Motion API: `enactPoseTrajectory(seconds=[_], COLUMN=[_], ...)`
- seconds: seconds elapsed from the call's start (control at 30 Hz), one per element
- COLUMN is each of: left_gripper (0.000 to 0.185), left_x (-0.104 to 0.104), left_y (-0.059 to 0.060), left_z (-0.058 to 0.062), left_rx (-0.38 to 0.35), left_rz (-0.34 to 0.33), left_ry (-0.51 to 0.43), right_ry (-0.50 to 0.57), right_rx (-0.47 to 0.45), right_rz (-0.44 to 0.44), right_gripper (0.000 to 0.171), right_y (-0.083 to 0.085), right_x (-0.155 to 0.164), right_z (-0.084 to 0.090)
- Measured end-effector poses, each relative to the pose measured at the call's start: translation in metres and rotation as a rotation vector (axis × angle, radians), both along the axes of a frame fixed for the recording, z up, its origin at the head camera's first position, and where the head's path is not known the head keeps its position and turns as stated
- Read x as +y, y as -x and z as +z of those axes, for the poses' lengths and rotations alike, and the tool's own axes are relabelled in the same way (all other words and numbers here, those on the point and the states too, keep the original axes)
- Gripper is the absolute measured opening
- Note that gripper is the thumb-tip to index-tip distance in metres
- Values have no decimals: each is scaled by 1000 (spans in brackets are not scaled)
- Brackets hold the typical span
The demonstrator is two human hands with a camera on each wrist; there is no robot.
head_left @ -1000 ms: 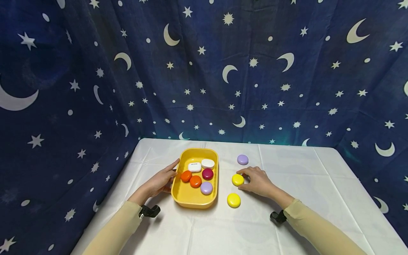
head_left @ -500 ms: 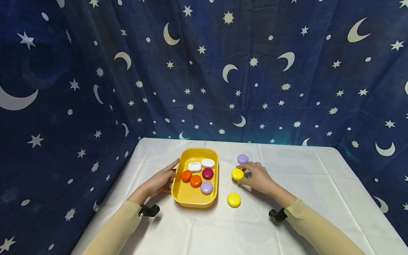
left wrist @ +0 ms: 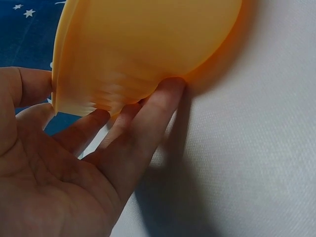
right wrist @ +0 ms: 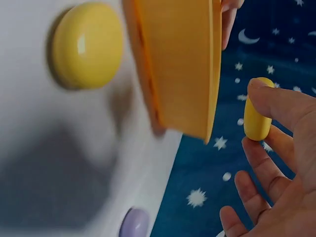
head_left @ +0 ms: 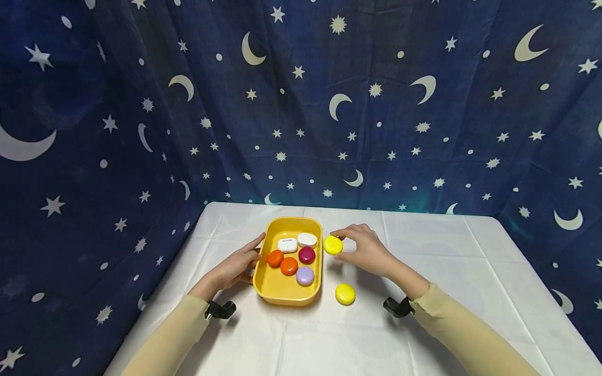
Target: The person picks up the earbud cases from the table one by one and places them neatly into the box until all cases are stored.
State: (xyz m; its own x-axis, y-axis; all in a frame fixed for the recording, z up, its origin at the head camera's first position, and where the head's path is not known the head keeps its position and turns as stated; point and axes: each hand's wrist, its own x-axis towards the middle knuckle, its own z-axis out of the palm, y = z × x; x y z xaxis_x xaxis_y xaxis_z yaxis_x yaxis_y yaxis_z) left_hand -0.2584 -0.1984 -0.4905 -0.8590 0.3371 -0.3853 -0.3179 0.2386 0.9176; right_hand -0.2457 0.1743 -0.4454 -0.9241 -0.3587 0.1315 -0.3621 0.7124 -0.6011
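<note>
**Hands at a yellow tray, one lifting a yellow disc**

Right hand [head_left: 364, 250] pinches a small yellow disc [head_left: 333, 245] between thumb and fingertips, holding it off the table. The wrist view shows the disc [right wrist: 257, 117] on edge, its flat faces turned sideways, thumb on one rim and a finger on the other, with the remaining fingers loosely spread below.

The disc hangs just to the left of that hand, right beside the near wall of a yellow tray [head_left: 265, 281], level with the tray's far end. The tray runs lengthwise away from the person, and the right hand is the closer of the two to its open side.

Left hand [head_left: 237, 267] rests on the tray's opposite long wall, fingers straight and relaxed, their tips touching the outside [left wrist: 148, 54] of the wall without curling round it.

Inside the tray, beyond the disc, lie two white pieces [head_left: 297, 243], two orange discs [head_left: 282, 262], a dark red disc [head_left: 307, 255] and a pale purple disc [head_left: 305, 275]. A second yellow disc [head_left: 345, 294] lies flat on the table, nearer the person than the right hand. The right wrist view also shows a purple disc [right wrist: 134, 223] on the table, behind that hand.

Everything sits on a white tablecloth [head_left: 470, 271]. A dark blue curtain [head_left: 423, 130] printed with white moons and stars hangs behind and to both sides.
</note>
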Motion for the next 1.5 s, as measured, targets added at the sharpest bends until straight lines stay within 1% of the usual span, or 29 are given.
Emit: enactPoseTrajectory(seconds=[0.2,0.27,0.4,0.53,0.63,0.8,0.97,1.17,1.3,1.5], left_gripper=[69,69,69,69,69,69,70,69,70,71], left_x=[0,0,0,0,1,0,0,-1,-2,-4], left_y=[1,0,0,0,1,1,0,1,0,-1], left_z=[-1,0,2,2,1,0,-1,-1,-1,-1], left_rx=[2,1,6,10,6,2,-1,-6,-9,-6], left_rz=[-5,-5,0,0,-1,-2,-16,-16,-19,-34], left_ry=[-3,-5,-2,-5,-10,-24,-55,-49,-52,-61], right_ry=[-36,-47,-81,-136,-171,-187,-227,-261,-302,-368], right_rx=[23,18,-22,-30,-26,-41,-16,4,6,34], right_rz=[65,78,102,146,182,223,253,298,313,334], right_gripper=[51,51,53,54,54,54,54,49,47,46], right_y=[2,4,7,9,10,12,14,15,14,13], right_x=[-23,-30,-47,-63,-73,-85,-96,-110,-121,-133], right_z=[10,13,18,19,18,14,8,3,-1,-8])
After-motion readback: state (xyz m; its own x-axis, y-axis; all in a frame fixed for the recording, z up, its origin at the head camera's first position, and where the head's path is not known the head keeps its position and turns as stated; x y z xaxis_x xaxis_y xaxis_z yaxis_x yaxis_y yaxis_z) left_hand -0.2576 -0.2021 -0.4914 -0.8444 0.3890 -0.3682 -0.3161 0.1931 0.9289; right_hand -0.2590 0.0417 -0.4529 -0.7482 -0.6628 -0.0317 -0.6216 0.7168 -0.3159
